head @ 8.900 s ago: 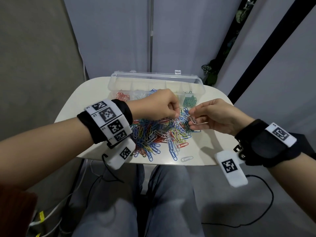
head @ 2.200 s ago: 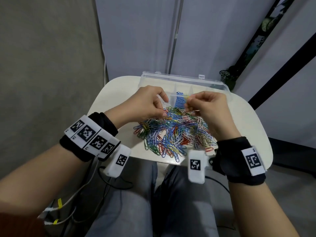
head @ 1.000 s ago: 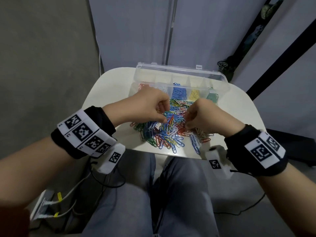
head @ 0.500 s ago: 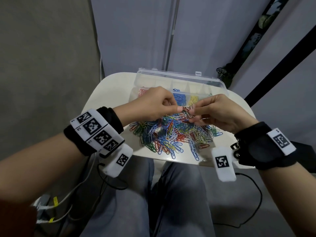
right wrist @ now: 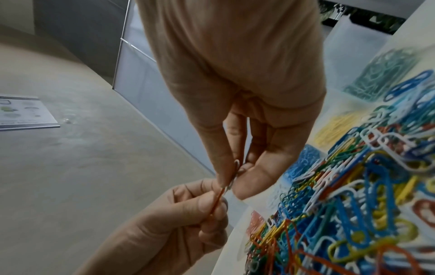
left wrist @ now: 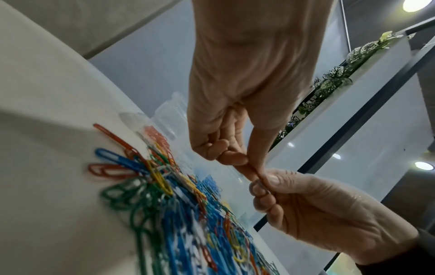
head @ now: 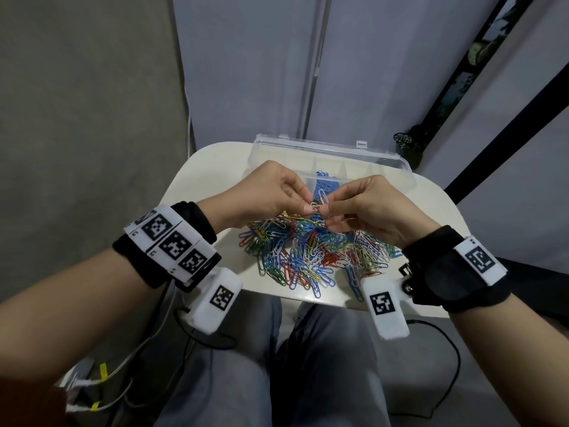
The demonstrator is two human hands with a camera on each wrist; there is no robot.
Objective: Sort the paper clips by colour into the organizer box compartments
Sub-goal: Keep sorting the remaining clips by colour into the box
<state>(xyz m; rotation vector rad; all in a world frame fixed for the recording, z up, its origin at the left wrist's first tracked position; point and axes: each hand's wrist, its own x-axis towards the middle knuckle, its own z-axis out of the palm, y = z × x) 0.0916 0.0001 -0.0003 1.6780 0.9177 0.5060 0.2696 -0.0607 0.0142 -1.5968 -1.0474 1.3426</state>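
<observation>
Both hands are up over the loose multicoloured paper clip pile (head: 311, 254) at the round white table's (head: 197, 177) near edge. Left hand (head: 264, 192) pinches an orange wire clip (right wrist: 217, 200); right hand (head: 366, 208) pinches a white wire clip (head: 323, 195) hooked to it. Step looks like unlinking; next, drop each into its matching compartment of the clear plastic organizer box (head: 381, 167) at the far edge. Room is tight; the pile nearly reaches the near rim.

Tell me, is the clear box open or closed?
Open. The organizer box has its lid tilted up behind, and blue clips lie uncovered in a compartment.
</observation>
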